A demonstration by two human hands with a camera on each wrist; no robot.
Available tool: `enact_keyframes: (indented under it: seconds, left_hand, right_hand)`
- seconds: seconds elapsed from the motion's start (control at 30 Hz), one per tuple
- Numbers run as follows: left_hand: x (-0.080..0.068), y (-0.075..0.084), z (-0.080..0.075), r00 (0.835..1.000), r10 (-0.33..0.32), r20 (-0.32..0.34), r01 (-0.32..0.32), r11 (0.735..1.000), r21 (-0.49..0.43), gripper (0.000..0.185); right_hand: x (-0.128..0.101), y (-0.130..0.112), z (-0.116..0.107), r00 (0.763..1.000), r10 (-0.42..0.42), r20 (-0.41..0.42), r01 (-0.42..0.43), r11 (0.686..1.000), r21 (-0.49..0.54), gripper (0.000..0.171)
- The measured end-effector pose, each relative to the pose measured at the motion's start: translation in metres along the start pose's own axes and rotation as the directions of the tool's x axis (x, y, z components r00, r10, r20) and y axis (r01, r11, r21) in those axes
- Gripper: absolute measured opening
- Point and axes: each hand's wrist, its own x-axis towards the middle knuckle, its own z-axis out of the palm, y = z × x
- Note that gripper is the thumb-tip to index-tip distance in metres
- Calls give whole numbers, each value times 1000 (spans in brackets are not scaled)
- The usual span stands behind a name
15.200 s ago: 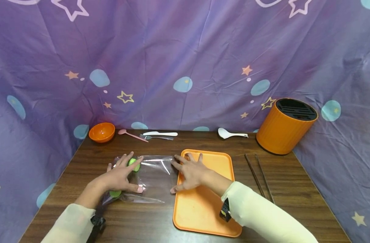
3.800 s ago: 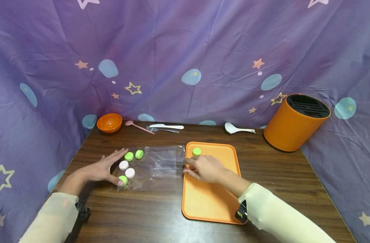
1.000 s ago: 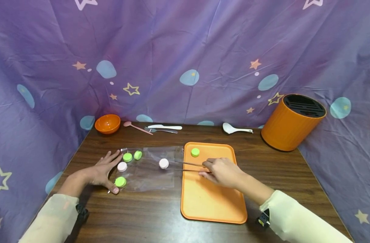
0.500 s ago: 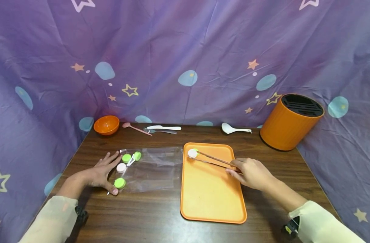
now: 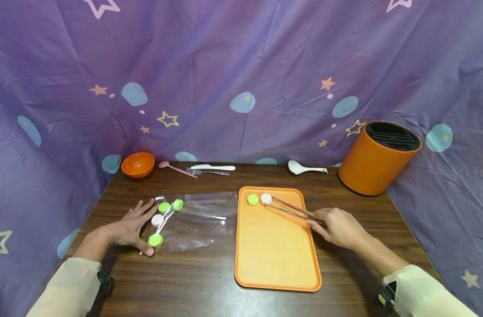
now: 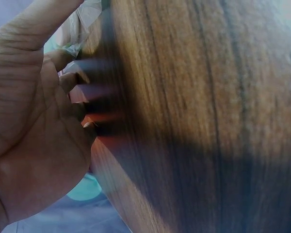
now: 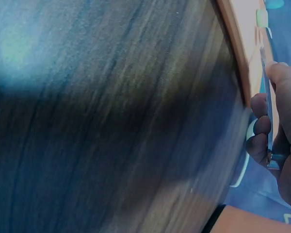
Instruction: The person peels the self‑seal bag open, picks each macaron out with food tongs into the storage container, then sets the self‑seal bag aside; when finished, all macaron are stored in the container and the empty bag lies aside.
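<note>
Head view: chopsticks [image 5: 293, 210] pinch pink cap [image 5: 266, 199] over tray [image 5: 277, 259].

A round orange plastic bowl [image 5: 137, 164] is seen upper left on the dark wooden table [image 5: 194, 281]; a ribbed orange cylindrical holder [image 5: 377, 158] is placed upper right.

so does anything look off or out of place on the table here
Nothing stands out. The chopsticks in the right hand hold a pink cap beside a green cap on the orange tray. The left hand rests flat on the wrinkled clear bag.
</note>
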Motion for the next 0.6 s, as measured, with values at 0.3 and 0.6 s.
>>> enact_keyframes:
  seconds: [0.3, 0.6]
  left_hand:
    - [1, -11, 5, 1000, 26, -13, -26, 999, -31, 151]
    - [3, -7, 2, 1000, -8, 0, 8, 1000, -7, 152]
  right_hand:
    - [0, 2, 6, 998, 21, 55, -19, 999, -26, 23]
    - [-5, 8, 4, 998, 47, 43, -47, 999, -4, 33]
